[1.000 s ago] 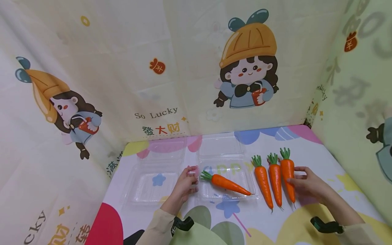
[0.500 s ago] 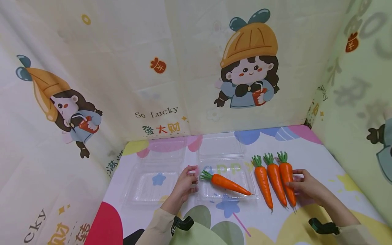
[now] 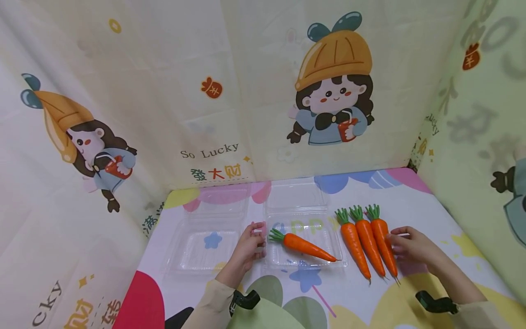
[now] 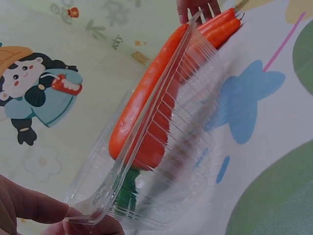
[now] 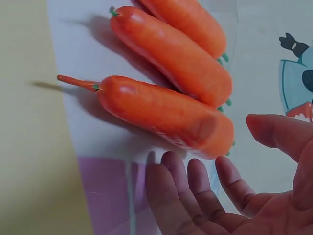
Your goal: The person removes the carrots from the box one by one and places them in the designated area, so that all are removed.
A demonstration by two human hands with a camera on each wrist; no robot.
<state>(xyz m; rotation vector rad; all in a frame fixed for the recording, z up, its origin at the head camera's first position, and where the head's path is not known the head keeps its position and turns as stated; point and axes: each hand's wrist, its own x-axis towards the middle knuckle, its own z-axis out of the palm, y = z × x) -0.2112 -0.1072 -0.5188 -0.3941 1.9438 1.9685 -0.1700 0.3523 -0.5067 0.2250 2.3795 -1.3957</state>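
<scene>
My left hand pinches the left rim of a clear plastic clamshell box, its thumb on the rim in the left wrist view. One carrot lies slanted across that box, green top to the left. Right of the box three carrots lie side by side: the left carrot, the middle carrot and the right carrot. Beside the right carrot is my right hand, fingers spread and holding nothing. In the right wrist view its fingertips are close to that carrot; contact is unclear.
A second clear plastic box with its lid up stands left of my left hand. Both box lids lean back toward the printed cloth wall. A patterned cloth covers the table, and more cloth hangs at both sides.
The three carrots on the right have shifted left and closed up together, the right hand following the rightmost one and then loosening off it. The left hand and box have stayed put.
</scene>
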